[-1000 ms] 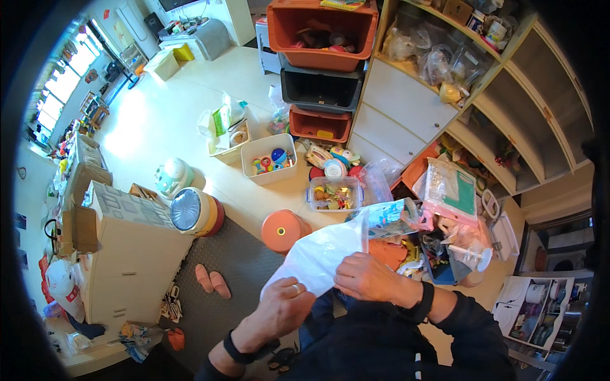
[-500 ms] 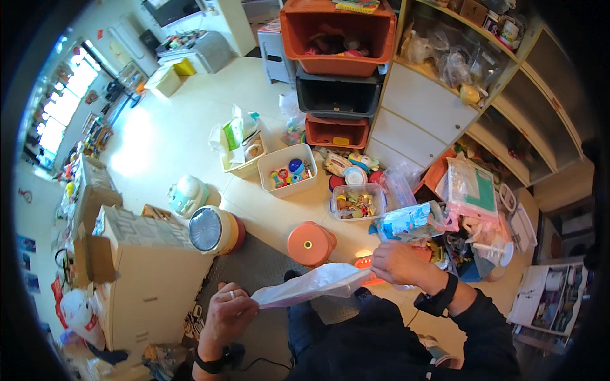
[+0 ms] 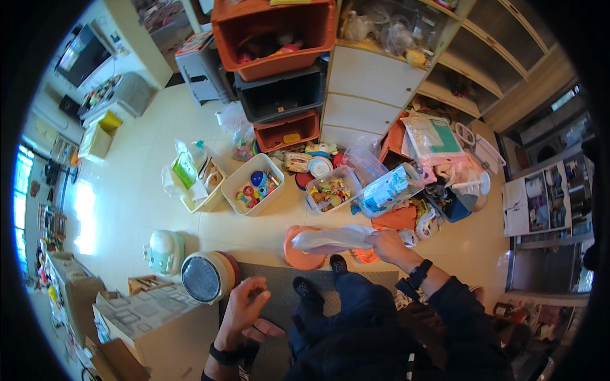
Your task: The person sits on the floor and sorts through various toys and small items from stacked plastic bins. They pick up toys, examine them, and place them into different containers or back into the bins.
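A whitish translucent plastic bag [image 3: 333,239] hangs from my right hand [image 3: 386,246], whose fingers are pinched on one end of it. The bag stretches leftward in the air over an orange round stool [image 3: 302,251] and hides part of the stool's top. My left hand [image 3: 246,305] is apart from the bag, raised above the grey mat, with loosely bent fingers and nothing visible in them. Below that hand, a pair of pinkish slippers [image 3: 264,329] lies on the mat.
Ahead stand a white bin of toys [image 3: 244,204], a clear box of small toys [image 3: 318,204] and a stack of orange and black bins [image 3: 273,63]. A heap of bags and boxes [image 3: 394,190] lies to the right. A round-lidded container [image 3: 202,279] and cabinet [image 3: 149,317] are at left.
My left hand has let go of the bag and drawn away from it. The right hand still grips the bag, which has moved forward over the stool. My view has turned rightward.
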A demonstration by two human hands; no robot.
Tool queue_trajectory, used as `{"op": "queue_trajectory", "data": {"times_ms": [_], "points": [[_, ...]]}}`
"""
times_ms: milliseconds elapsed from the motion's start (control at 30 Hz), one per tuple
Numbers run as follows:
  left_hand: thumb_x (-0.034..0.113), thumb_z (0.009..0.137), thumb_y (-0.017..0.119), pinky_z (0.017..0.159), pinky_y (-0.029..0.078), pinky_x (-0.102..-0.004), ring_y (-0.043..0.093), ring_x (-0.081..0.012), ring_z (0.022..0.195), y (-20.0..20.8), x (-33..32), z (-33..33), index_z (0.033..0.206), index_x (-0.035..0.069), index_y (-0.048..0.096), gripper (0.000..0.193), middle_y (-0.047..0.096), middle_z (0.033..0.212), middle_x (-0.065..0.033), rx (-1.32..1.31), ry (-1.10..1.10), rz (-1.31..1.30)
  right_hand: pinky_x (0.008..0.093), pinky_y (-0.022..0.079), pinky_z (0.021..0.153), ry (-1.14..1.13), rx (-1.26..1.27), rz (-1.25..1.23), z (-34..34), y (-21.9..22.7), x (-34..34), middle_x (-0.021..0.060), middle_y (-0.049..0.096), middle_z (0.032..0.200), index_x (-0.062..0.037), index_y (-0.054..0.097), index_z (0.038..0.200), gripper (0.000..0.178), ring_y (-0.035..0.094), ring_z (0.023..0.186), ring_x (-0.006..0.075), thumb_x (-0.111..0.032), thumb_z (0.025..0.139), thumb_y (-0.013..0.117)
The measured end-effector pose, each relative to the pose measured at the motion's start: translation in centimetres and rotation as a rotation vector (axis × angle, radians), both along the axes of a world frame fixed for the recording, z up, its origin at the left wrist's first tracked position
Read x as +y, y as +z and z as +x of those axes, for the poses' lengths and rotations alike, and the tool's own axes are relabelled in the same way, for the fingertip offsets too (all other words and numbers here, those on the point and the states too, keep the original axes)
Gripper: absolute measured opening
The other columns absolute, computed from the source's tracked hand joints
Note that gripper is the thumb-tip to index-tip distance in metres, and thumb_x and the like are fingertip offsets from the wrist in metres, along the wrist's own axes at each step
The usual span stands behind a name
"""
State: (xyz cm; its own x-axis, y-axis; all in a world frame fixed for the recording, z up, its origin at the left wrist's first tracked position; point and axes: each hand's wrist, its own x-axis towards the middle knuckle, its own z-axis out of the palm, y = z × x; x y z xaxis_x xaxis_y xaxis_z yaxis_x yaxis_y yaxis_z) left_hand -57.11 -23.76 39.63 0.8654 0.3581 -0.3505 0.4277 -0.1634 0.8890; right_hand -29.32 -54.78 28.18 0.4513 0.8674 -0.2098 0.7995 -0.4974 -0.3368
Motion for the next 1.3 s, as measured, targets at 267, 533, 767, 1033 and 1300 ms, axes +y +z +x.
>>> {"op": "queue_trajectory", "data": {"times_ms": [267, 533, 767, 1033, 1300], "points": [[0.011, 0.082, 0.063, 0.074, 0.048, -0.0277, 0.061, -0.0129, 0.081, -2.4, 2.4, -0.4, 0.096, -0.003, 0.062, 0.020, 0.065, 0.083, -0.0077, 0.283, -0.080, 0.054, 0.0448, 0.050, 0.067, -0.107, -0.028, -0.156, 5.5, -12.4, -1.3, 0.0157, 0.065, 0.078, -0.0058, 0.067, 0.077, 0.017, 0.063, 0.076, 0.0347, -0.015, 0.077, 0.052], [0.013, 0.082, 0.064, 0.071, 0.050, -0.0287, 0.062, -0.0132, 0.080, -4.6, 2.4, 8.5, 0.097, -0.003, 0.064, 0.022, 0.068, 0.085, -0.0093, 0.582, 0.040, -0.051, 0.0430, 0.052, 0.068, -0.077, 0.161, -0.226, 11.0, -22.2, -6.0, 0.0152, 0.066, 0.080, -0.0057, 0.068, 0.075, 0.020, 0.065, 0.078, 0.0326, -0.016, 0.078, 0.051], [0.015, 0.081, 0.066, 0.073, 0.050, -0.0297, 0.064, -0.0159, 0.081, -7.5, 1.3, 19.9, 0.100, -0.002, 0.065, 0.025, 0.068, 0.087, -0.0109, 0.634, -0.122, 0.052, 0.0429, 0.050, 0.068, -0.038, 0.174, -0.160, 17.9, -27.9, -6.2, 0.0140, 0.065, 0.080, -0.0066, 0.066, 0.072, 0.019, 0.064, 0.076, 0.0318, -0.017, 0.076, 0.052], [0.016, 0.084, 0.063, 0.075, 0.050, -0.0311, 0.065, -0.0178, 0.082, -6.7, -0.2, 25.4, 0.100, -0.001, 0.065, 0.024, 0.068, 0.088, -0.0119, 0.736, -0.013, -0.051, 0.0428, 0.048, 0.069, -0.028, 0.175, 0.060, 21.8, -30.4, -4.6, 0.0133, 0.065, 0.074, -0.0085, 0.064, 0.065, 0.020, 0.062, 0.072, 0.0314, -0.020, 0.076, 0.052], [0.017, 0.087, 0.061, 0.076, 0.050, -0.0303, 0.063, -0.0165, 0.083, -8.6, 0.8, 26.1, 0.102, -0.001, 0.066, 0.024, 0.068, 0.089, -0.0112, 0.696, -0.162, -0.003, 0.0450, 0.048, 0.062, -0.099, 0.216, -0.244, 23.1, -33.6, -4.9, 0.0140, 0.065, 0.071, -0.0091, 0.066, 0.065, 0.021, 0.063, 0.068, 0.0323, -0.021, 0.076, 0.054]]}}
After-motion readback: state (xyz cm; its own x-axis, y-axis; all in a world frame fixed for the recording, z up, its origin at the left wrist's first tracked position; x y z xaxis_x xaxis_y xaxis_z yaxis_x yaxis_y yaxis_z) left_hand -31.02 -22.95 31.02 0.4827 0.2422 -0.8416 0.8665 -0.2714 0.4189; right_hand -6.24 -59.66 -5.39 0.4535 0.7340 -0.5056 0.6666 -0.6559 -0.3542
